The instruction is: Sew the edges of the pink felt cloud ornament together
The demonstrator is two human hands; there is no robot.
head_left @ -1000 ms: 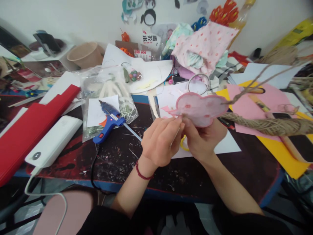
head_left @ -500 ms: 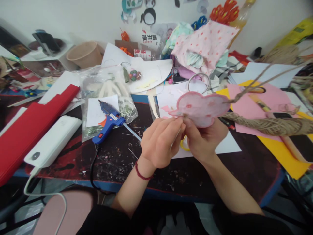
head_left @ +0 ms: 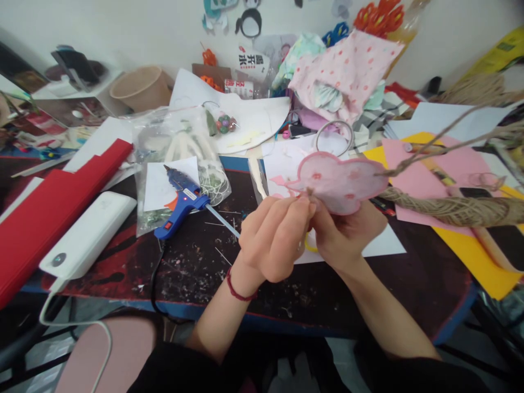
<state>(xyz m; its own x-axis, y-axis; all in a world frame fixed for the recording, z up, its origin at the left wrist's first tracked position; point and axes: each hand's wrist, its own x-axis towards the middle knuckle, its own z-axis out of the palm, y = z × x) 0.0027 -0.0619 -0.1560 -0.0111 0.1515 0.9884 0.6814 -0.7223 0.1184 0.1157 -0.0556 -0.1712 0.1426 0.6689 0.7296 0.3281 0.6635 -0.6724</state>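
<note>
Our hands meet above the dark table (head_left: 327, 297): our right hand (head_left: 347, 232) grips a pink cloud-shaped piece (head_left: 338, 177) in the air, while our left hand (head_left: 272, 234) pinches a brown tuft (head_left: 310, 192) at its lower edge. The blue glue gun (head_left: 184, 199) lies to the left.

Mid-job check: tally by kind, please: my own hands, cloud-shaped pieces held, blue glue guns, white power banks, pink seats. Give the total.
Hands: 2 (left hand, right hand)
Pink cloud-shaped piece: 1
Blue glue gun: 1
White power bank: 1
Pink seat: 1
Total: 6
</note>
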